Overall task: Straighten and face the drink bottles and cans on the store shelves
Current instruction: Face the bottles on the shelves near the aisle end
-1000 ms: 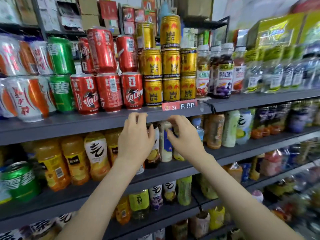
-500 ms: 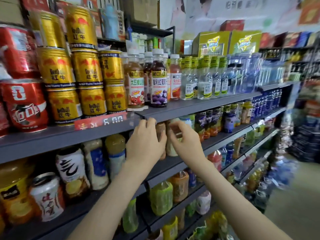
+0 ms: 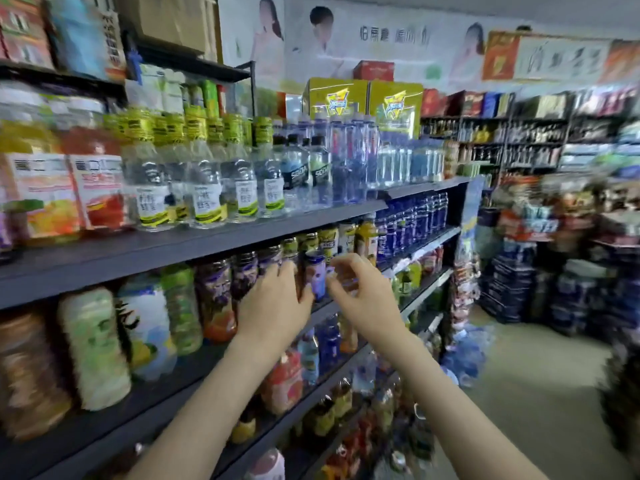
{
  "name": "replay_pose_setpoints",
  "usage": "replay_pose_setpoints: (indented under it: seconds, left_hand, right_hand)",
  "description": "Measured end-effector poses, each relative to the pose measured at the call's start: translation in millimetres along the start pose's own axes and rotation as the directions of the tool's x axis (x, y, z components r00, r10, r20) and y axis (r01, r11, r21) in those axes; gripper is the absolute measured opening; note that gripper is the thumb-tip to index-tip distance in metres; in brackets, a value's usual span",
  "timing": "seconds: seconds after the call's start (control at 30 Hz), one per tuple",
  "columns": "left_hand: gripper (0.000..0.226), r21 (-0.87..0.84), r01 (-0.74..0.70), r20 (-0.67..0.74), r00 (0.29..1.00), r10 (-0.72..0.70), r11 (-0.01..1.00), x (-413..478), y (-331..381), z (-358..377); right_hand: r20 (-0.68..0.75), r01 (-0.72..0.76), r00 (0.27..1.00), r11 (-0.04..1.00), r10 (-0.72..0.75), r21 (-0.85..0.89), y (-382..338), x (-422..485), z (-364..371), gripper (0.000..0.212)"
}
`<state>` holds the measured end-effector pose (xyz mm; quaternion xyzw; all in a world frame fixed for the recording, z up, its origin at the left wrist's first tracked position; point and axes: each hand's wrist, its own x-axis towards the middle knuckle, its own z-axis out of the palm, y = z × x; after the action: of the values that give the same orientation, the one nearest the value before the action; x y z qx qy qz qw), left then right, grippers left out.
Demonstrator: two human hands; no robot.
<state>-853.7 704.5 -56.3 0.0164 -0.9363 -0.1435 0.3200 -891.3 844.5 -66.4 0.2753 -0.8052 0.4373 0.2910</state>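
Observation:
Rows of drink bottles fill the grey shelves (image 3: 194,244). On the second shelf a small purple-labelled bottle (image 3: 316,277) stands between my hands. My left hand (image 3: 273,306) lies with straight fingers against the dark juice bottles (image 3: 244,271) to its left, thumb beside the purple bottle. My right hand (image 3: 363,296) hovers just right of it, fingers loosely curled, holding nothing that I can make out. The picture is blurred by motion.
Clear water bottles (image 3: 204,188) with yellow-green caps line the top shelf, and blue bottles (image 3: 412,220) stand further right. Lower shelves hold more juice bottles (image 3: 284,379). An open aisle floor (image 3: 533,382) lies to the right, with stacked goods (image 3: 512,289) beyond.
My view and both hands have shifted right along the second shelf, from below the red and gold cans to the dark juice and purple bottles.

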Motion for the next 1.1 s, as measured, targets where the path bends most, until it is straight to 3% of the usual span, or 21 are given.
replay_pose_setpoints:
  seconds: [0.37, 0.7, 0.9, 1.1]
  left_hand:
    - [0.028, -0.061, -0.141, -0.014, 0.990, 0.140, 0.988, 141, 130, 159]
    - [0.043, -0.127, -0.231, 0.031, 0.971, 0.237, 0.965, 297, 273, 314]
    - [0.043, -0.127, -0.170, 0.055, 0.983, 0.178, 0.977, 378, 365, 431]
    - [0.053, -0.094, -0.057, 0.105, 0.992, 0.067, 0.994, 461, 443, 518]
  right_hand:
    - [-0.085, -0.134, 0.988, 0.990, 0.130, -0.034, 207, 92, -76, 0.024]
    - [-0.161, -0.262, 0.957, 0.957, 0.240, -0.129, 407, 196, -176, 0.024]
    - [-0.199, -0.336, 0.931, 0.932, 0.306, -0.140, 567, 242, -255, 0.031]
    - [-0.123, -0.343, 0.935, 0.936, 0.331, -0.084, 704, 312, -312, 0.042]
